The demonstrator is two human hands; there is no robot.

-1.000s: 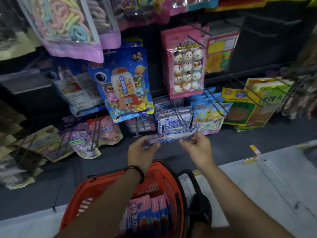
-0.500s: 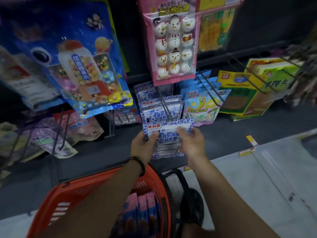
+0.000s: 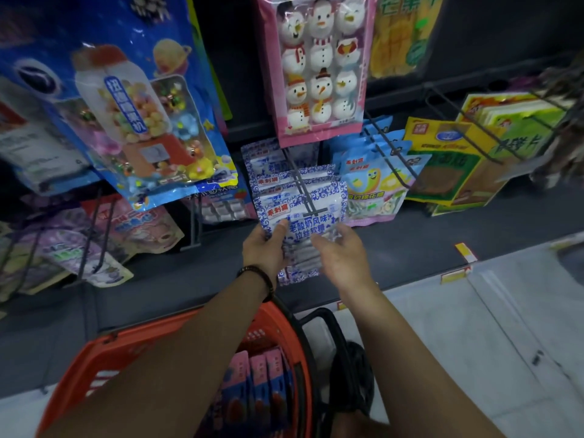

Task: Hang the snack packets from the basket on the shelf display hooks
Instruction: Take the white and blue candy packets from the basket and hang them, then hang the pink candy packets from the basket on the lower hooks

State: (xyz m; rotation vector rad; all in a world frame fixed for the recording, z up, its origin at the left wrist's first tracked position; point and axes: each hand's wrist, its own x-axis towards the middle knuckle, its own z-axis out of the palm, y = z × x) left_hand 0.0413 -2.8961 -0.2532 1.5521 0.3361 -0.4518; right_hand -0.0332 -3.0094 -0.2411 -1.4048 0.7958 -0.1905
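Observation:
A blue-and-white snack packet hangs upright at the front of a dark wire display hook, ahead of several matching packets. The hook's crossbar tip sits over the packet's top. My left hand grips the packet's left edge, thumb on its front. My right hand is by the packet's lower right side with fingers loosely spread and nothing clearly pinched. Below my arms is the orange basket, which holds several pink-and-blue packets standing on edge.
A pink snowman packet hangs just above the hook and a large blue candy bag hangs to the left. Light blue packets and yellow-green bags hang on hooks to the right. Pale floor lies at the lower right.
The packet went from flat between both hands to upright on the hook. My right hand has loosened from its edge. The view has moved closer to the shelf.

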